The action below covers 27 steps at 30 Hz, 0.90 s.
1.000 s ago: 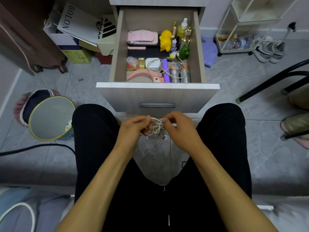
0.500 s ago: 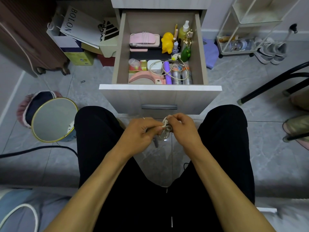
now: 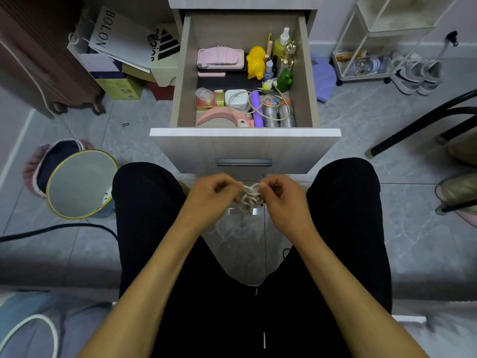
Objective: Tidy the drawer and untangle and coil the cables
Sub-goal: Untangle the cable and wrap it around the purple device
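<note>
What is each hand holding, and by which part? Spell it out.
Both hands hold one white cable bundle between the knees. The left hand pinches its left side, the right hand pinches its upper right edge. Which strands exactly cannot be told.

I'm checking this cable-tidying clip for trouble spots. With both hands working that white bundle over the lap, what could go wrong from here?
1. The left hand and right hand pinch the white cable bundle from opposite sides; pulling apart may tighten the tangle instead of loosening it.
2. The bundle hangs between the knees above the floor; a slip would likely drop it there.
3. Another white cable loops over items in the open drawer; tugging it out later could drag the small bottles along.
</note>
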Each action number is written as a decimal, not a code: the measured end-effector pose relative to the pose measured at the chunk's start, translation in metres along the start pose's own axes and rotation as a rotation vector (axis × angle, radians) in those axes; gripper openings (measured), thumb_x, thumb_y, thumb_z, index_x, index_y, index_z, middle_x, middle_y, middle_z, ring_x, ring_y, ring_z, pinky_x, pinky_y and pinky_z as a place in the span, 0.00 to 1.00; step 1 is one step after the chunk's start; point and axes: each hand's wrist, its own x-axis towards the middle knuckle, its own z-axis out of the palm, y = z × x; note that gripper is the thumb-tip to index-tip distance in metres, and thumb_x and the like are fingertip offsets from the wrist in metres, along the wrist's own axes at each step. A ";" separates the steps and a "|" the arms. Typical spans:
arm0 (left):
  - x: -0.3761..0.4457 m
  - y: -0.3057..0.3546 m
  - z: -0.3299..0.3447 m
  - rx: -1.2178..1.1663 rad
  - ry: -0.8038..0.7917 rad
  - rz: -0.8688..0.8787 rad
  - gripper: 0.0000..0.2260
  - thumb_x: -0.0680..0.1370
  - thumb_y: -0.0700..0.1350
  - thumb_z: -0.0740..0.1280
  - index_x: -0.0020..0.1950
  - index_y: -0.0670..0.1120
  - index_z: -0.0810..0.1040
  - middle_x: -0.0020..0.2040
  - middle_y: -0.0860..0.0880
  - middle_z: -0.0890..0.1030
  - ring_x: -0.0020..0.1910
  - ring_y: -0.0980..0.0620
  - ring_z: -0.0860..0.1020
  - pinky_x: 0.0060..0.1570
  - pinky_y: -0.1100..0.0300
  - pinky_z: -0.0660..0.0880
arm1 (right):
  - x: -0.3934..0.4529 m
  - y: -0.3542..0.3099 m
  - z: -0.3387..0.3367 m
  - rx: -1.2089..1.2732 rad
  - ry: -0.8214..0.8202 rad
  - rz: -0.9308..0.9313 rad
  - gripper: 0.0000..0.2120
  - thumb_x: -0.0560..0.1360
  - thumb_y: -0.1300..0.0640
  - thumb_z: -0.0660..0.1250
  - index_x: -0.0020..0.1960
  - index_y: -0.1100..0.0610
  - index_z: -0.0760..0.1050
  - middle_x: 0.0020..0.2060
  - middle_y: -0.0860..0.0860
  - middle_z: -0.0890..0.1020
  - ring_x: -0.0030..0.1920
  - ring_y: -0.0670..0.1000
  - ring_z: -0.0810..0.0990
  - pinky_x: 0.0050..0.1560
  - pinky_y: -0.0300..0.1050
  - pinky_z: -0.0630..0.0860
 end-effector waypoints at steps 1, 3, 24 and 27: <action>0.000 0.005 0.001 0.149 -0.035 0.030 0.10 0.78 0.49 0.68 0.39 0.49 0.82 0.34 0.54 0.83 0.34 0.62 0.78 0.38 0.69 0.73 | -0.002 -0.002 -0.001 -0.048 0.014 -0.069 0.03 0.77 0.57 0.67 0.44 0.52 0.77 0.44 0.46 0.80 0.44 0.43 0.79 0.47 0.38 0.77; 0.004 0.009 0.002 0.279 -0.046 0.078 0.10 0.78 0.51 0.68 0.38 0.51 0.82 0.33 0.55 0.82 0.31 0.63 0.76 0.33 0.71 0.69 | -0.004 -0.007 -0.004 -0.054 0.037 -0.136 0.03 0.77 0.56 0.67 0.45 0.51 0.77 0.44 0.45 0.79 0.45 0.43 0.79 0.46 0.32 0.75; 0.002 -0.009 0.021 -0.160 0.271 -0.050 0.11 0.78 0.43 0.69 0.35 0.47 0.83 0.31 0.53 0.83 0.35 0.60 0.81 0.41 0.68 0.75 | -0.003 0.002 0.004 0.177 -0.058 0.100 0.05 0.79 0.59 0.65 0.44 0.57 0.74 0.44 0.52 0.84 0.44 0.48 0.85 0.49 0.52 0.82; 0.002 -0.003 0.023 -0.050 0.330 0.044 0.11 0.78 0.45 0.70 0.35 0.50 0.82 0.30 0.54 0.82 0.33 0.59 0.80 0.36 0.70 0.75 | -0.007 0.001 0.003 0.098 -0.053 0.064 0.04 0.76 0.57 0.68 0.43 0.56 0.74 0.47 0.48 0.84 0.45 0.45 0.83 0.47 0.48 0.82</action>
